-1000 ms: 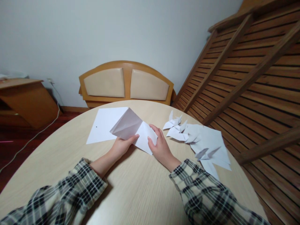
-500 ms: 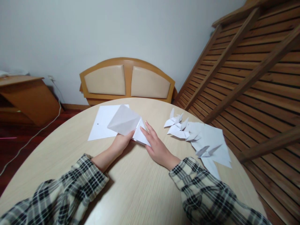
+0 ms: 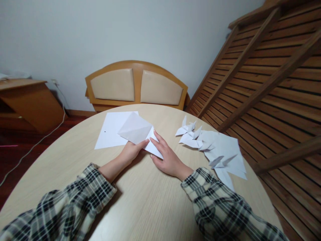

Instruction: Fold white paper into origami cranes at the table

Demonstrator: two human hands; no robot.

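At a round, pale wood-grain counter (image 3: 150, 201), a person in checked sleeves (image 3: 220, 207) works a partly folded white paper sheet (image 3: 136, 131) lying near the middle of the top, just ahead of both wrists. The left hand (image 3: 130, 152) grips the sheet's near edge, thumb on top and fingers tucked under, with one triangular flap lifted a little off the surface. The right hand (image 3: 166, 156) lies open and flat, fingers spread, pressing the sheet's right part down onto the counter.

Diagonal creases cross the lifted flap, so the early folds look to be in. The piece has none of the points or wings of the small folded white paper figures (image 3: 189, 134) clustered to the right, and it looks far short of them. One more folded white figure (image 3: 220, 162) rests on a loose pile of flat white paper sheets (image 3: 227, 147) near the counter's right edge, well apart from the hands.

A flat white sheet with a small dark dot (image 3: 109, 134) lies under and to the left of the piece in hand, its corner overlapped. Behind the counter stands a wooden chair with two padded beige back panels (image 3: 135, 87). A slatted wooden frame (image 3: 263, 83) leans at right — a low wooden cabinet (image 3: 27, 103) and a white cable (image 3: 37, 144) sit at left. The nearest clutter is the cluster of figures, near the right hand but apart from it
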